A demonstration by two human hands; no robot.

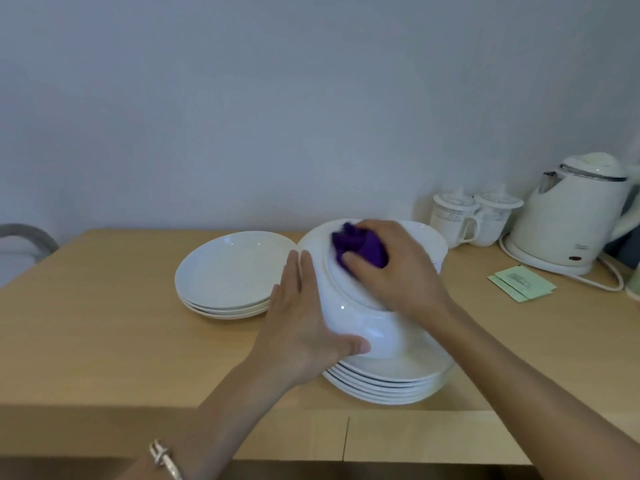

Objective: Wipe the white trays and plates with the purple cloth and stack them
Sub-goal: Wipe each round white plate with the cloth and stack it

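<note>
A white plate [349, 317] is tilted bottom side up above a stack of several white plates [388, 386] near the table's front. My left hand [304, 320] holds this plate by its left rim, fingers straight along the edge and thumb curled over the near side. My right hand [391, 268] grips a bunched purple cloth [360, 245] and presses it on the plate's underside. A second stack of three white plates [228, 271] sits to the left.
On the wooden table [104, 323], at the back right, stand two lidded white mugs [467, 216] and a white electric kettle [575, 216] with its cord. Green paper sachets [523, 284] lie in front of the kettle. A wall runs behind.
</note>
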